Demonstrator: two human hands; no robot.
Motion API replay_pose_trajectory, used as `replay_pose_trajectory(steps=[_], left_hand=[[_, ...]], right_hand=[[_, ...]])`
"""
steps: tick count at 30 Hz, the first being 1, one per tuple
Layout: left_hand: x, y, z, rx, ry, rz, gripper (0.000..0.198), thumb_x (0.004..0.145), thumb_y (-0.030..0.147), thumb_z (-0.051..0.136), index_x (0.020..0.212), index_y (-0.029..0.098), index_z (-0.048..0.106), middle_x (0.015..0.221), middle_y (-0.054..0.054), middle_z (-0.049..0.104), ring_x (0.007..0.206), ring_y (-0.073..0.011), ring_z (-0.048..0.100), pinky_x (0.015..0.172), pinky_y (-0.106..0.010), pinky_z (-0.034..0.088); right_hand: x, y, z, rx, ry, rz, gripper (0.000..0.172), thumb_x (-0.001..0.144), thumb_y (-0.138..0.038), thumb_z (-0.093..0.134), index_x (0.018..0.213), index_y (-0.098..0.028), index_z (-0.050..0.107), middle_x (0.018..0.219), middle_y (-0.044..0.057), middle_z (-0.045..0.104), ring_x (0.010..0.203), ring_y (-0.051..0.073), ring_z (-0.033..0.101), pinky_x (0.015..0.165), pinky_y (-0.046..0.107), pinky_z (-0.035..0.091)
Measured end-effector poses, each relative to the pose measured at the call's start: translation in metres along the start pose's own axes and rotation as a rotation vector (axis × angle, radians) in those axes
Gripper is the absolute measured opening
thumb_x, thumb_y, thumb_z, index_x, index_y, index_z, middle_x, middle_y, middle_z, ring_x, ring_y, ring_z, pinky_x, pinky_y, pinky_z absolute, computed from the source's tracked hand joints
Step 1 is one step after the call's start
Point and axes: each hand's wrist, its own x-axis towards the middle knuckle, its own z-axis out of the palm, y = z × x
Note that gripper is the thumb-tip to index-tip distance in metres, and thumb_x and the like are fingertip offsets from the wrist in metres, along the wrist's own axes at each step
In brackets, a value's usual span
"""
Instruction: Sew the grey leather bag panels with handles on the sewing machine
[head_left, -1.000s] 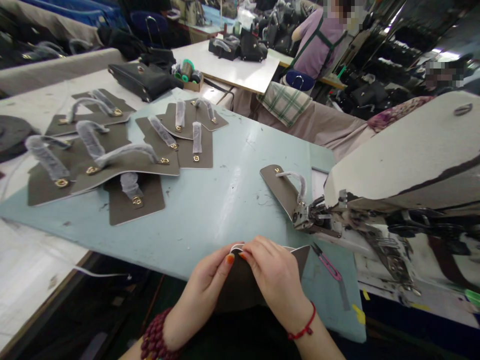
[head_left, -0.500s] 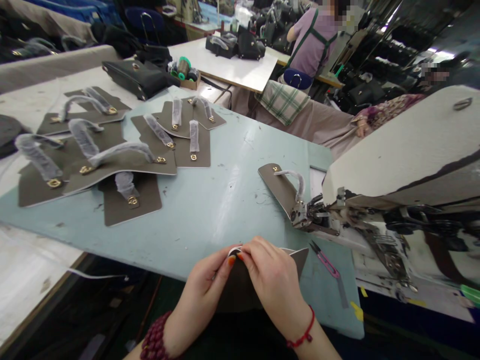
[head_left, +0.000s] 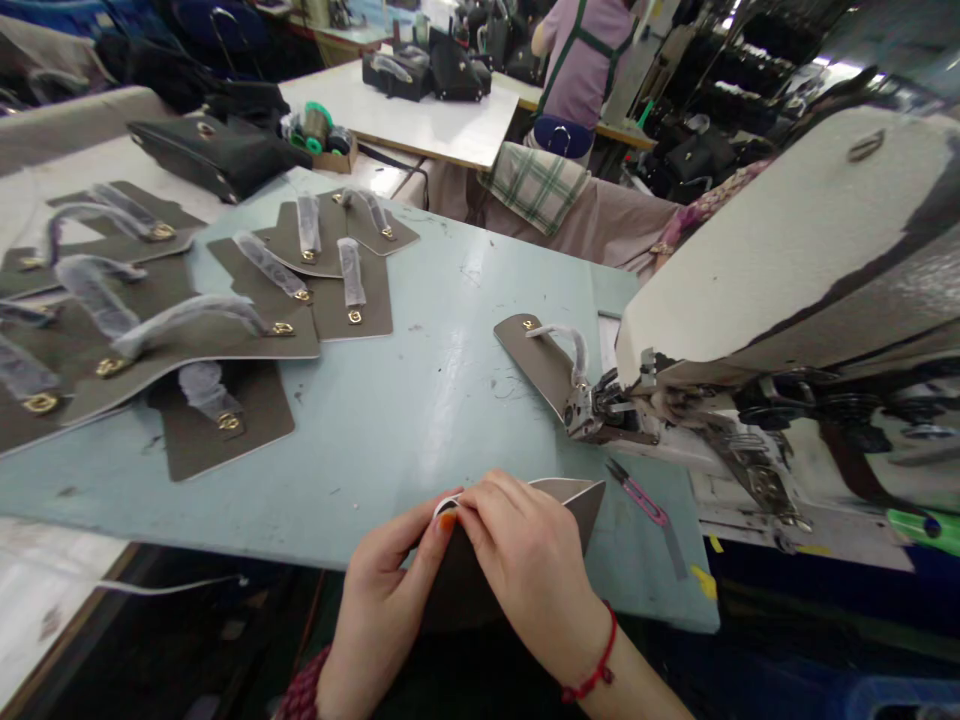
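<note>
Both my hands pinch a dark grey-brown bag panel [head_left: 469,585] with a pale edge, at the near edge of the light-blue table. My left hand [head_left: 394,570] grips a bent bit of its edge between thumb and fingers. Right beside it, my right hand [head_left: 521,550] is closed on the same edge; its fingertips are partly hidden. The panel's far corner sticks out to the right of my right hand. Pink thread snips [head_left: 639,495] lie on the table to the right. Another panel with a plastic-wrapped handle [head_left: 534,355] rests against the sewing machine's foot area.
The sewing machine [head_left: 750,270] fills the right side. Several flap panels with wrapped handles [head_left: 225,325] are spread over the left of the blue table [head_left: 442,400]. Behind lie a black bag [head_left: 217,155] and a box of thread spools [head_left: 319,130]. A person [head_left: 581,60] sits beyond.
The whole view has shifted, so the table and machine appear further left and slightly higher. Both hands keep their pinch on the panel, with little change in pose.
</note>
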Motion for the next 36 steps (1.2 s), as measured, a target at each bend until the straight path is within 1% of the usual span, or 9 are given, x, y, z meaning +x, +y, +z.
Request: replay_pose_trajectory(steps=[4,12,15,19,24,26,29,33,36], left_hand=[[0.003,0.003,-0.004,-0.001,0.010,-0.022,0.024,0.084,0.039,0.065,0.091,0.022,0.082,0.093,-0.005,0.080,0.082,-0.0221,0.077,0.077,-0.024,0.060],[0.003,-0.004,-0.009,-0.025,0.015,-0.243,0.039,0.077,0.055,0.069,0.092,0.021,0.082,0.098,-0.008,0.080,0.092,-0.0270,0.074,0.084,-0.030,0.059],[0.006,-0.008,-0.014,-0.082,0.023,-0.379,0.045,0.076,0.059,0.070,0.098,0.021,0.080,0.105,-0.008,0.078,0.098,-0.0270,0.072,0.085,-0.029,0.058],[0.012,-0.016,-0.022,-0.215,0.033,-0.513,0.047,0.075,0.056,0.073,0.105,0.020,0.078,0.108,-0.007,0.078,0.102,-0.0252,0.069,0.081,-0.023,0.056],[0.019,-0.020,-0.024,-0.349,0.101,-0.669,0.053,0.067,0.055,0.080,0.105,0.018,0.077,0.093,-0.004,0.079,0.081,-0.0184,0.070,0.063,-0.016,0.055],[0.022,-0.020,-0.025,-0.372,0.132,-0.722,0.055,0.063,0.055,0.083,0.105,0.019,0.076,0.088,-0.002,0.079,0.076,-0.0172,0.069,0.060,-0.017,0.055],[0.026,-0.023,-0.029,-0.400,0.154,-0.789,0.056,0.058,0.052,0.087,0.103,0.021,0.076,0.086,0.001,0.079,0.072,-0.0169,0.069,0.058,-0.017,0.056],[0.030,-0.035,-0.037,-0.365,0.184,-0.832,0.055,0.055,0.050,0.088,0.103,0.025,0.076,0.081,0.004,0.078,0.058,-0.0164,0.066,0.048,-0.020,0.055],[0.034,-0.040,-0.039,-0.333,0.166,-0.841,0.050,0.058,0.050,0.086,0.101,0.028,0.076,0.078,0.006,0.077,0.054,-0.0164,0.065,0.047,-0.021,0.055]], right_hand=[[0.000,-0.003,0.001,-0.017,-0.021,0.017,0.019,0.101,-0.021,0.051,0.086,-0.018,0.063,0.083,0.001,0.066,0.075,0.016,0.060,0.068,0.029,0.040],[-0.006,0.001,-0.011,0.087,-0.085,0.125,0.006,0.095,-0.024,0.064,0.098,-0.019,0.066,0.094,0.001,0.073,0.085,0.018,0.067,0.075,0.027,0.044],[-0.019,0.019,-0.020,0.103,-0.053,0.227,0.012,0.091,-0.024,0.070,0.101,-0.018,0.068,0.095,0.002,0.074,0.087,0.020,0.069,0.077,0.029,0.045],[-0.041,0.052,-0.034,0.088,-0.065,0.335,0.003,0.089,-0.021,0.071,0.091,-0.018,0.071,0.088,0.003,0.074,0.085,0.022,0.068,0.075,0.030,0.043],[-0.062,0.094,-0.041,0.350,-0.069,0.496,0.013,0.091,-0.027,0.068,0.082,-0.018,0.070,0.081,0.001,0.072,0.078,0.019,0.066,0.069,0.026,0.042],[-0.068,0.108,-0.036,0.521,-0.034,0.553,0.019,0.090,-0.034,0.068,0.083,-0.017,0.070,0.079,0.001,0.070,0.075,0.017,0.064,0.067,0.025,0.043],[-0.076,0.121,-0.020,0.688,0.114,0.578,0.023,0.087,-0.039,0.071,0.082,-0.016,0.070,0.081,0.003,0.066,0.077,0.017,0.061,0.068,0.025,0.045],[-0.081,0.123,-0.001,0.792,0.326,0.576,0.020,0.083,-0.036,0.075,0.079,-0.017,0.071,0.106,0.008,0.064,0.099,0.020,0.060,0.076,0.026,0.048],[-0.079,0.121,0.005,0.958,0.330,0.621,0.019,0.082,-0.037,0.076,0.082,-0.018,0.073,0.105,0.007,0.068,0.098,0.020,0.063,0.078,0.027,0.049]])
